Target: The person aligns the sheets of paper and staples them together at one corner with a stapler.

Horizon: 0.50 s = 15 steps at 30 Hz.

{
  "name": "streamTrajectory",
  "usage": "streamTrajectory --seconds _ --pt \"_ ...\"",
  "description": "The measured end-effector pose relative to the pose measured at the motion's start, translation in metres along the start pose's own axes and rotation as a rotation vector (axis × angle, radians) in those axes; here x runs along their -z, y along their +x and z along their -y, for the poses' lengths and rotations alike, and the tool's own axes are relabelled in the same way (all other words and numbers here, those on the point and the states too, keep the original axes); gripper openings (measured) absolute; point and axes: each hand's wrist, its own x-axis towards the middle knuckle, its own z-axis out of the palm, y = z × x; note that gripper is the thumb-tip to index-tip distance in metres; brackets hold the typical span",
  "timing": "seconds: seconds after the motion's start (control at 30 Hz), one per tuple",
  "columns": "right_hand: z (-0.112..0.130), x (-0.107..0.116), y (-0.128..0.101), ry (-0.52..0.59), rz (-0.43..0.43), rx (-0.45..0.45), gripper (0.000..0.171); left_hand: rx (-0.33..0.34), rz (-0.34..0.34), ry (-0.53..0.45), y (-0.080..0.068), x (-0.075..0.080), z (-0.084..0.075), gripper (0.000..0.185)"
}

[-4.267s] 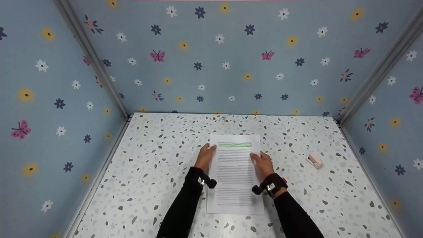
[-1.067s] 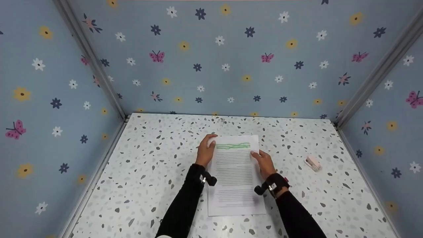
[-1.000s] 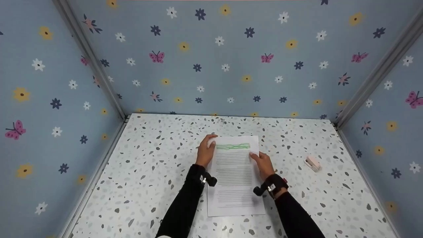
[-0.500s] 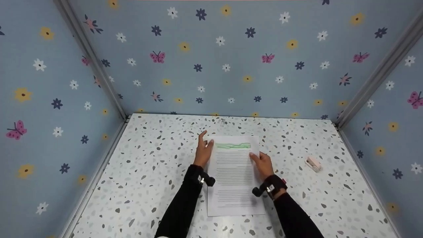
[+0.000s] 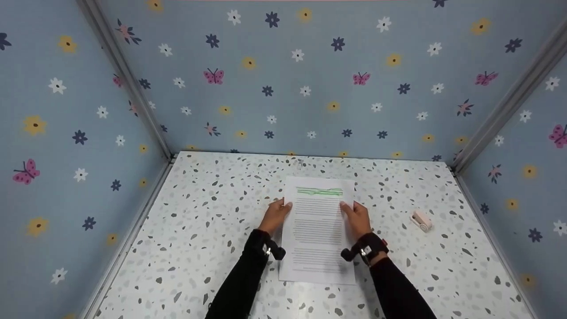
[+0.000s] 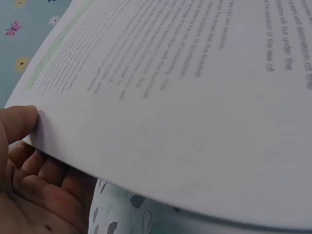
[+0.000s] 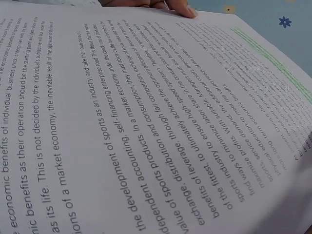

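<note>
Both hands hold a printed sheet of paper [image 5: 317,230] upright in front of the person, its top lines marked with green highlighter. My left hand [image 5: 274,215] pinches the left edge. In the left wrist view the thumb of the left hand [image 6: 19,124] lies on the printed face and the curled fingers are behind the edge. At the right edge my right hand [image 5: 358,219] pinches the sheet, thumb on the front. The right wrist view shows the paper [image 7: 146,122] filling most of the picture, with fingertips at its top.
A small pale pink stapler [image 5: 421,220] lies to the right on the white speckled table [image 5: 199,230]. Blue flowered panels [image 5: 288,88] enclose the table at the back and on both sides, with grey metal posts [image 5: 126,79] at the corners.
The left hand, whose forefinger was stretched up near the top left corner, has slid down the edge and grips lower. The paper has shifted slightly up and right. The right hand keeps its grip.
</note>
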Motion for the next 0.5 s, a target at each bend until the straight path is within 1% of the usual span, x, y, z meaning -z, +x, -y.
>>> streamTrajectory --seconds 0.03,0.1,0.2,0.27,0.33,0.4,0.5 --pt "0.0002 -0.0006 0.0000 0.008 0.000 -0.002 0.033 -0.023 0.005 -0.003 -0.0008 -0.0014 0.0012 0.037" --pt "0.0010 -0.0018 0.0002 0.009 -0.009 -0.009 0.032 -0.046 -0.004 -0.005 -0.0012 -0.0041 0.0017 0.036" --pt "-0.0019 -0.0028 0.0033 0.020 -0.022 -0.023 0.033 -0.065 -0.038 0.050 0.0005 -0.0044 0.0039 0.035" --pt "0.0002 -0.0014 0.0027 0.034 -0.011 -0.052 0.034 -0.052 -0.052 0.070 0.0006 -0.0034 0.0023 0.033" --pt "0.0008 0.0007 0.0019 0.058 0.015 -0.085 0.035 -0.043 -0.062 0.068 0.0014 -0.0013 0.0022 0.032" --pt "0.0000 0.0030 0.0009 0.102 0.045 -0.120 0.034 -0.028 -0.077 0.037 0.0022 0.0009 0.0027 0.032" --pt "-0.0021 0.0053 -0.0015 0.149 0.070 -0.158 0.034 -0.029 -0.096 0.017 0.0032 0.0031 0.0043 0.033"
